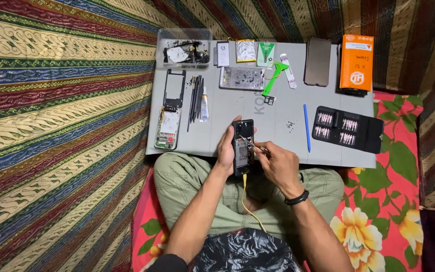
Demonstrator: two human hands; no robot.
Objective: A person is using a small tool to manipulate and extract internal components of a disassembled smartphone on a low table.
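Left hand (226, 147) hides phone's (242, 146) left edge; tool tip (256, 146) & specks (290, 124) too small to ID

Orange box (356, 61), blue stylus (306, 127), black bit case (347, 129), green pry tool (274, 76) on grey mat (227, 108).

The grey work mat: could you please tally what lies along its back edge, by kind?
Clear plastic tray of dark parts: 1
Small flat packets: 3
Brown phone back cover: 1
Orange box: 1
Total: 6
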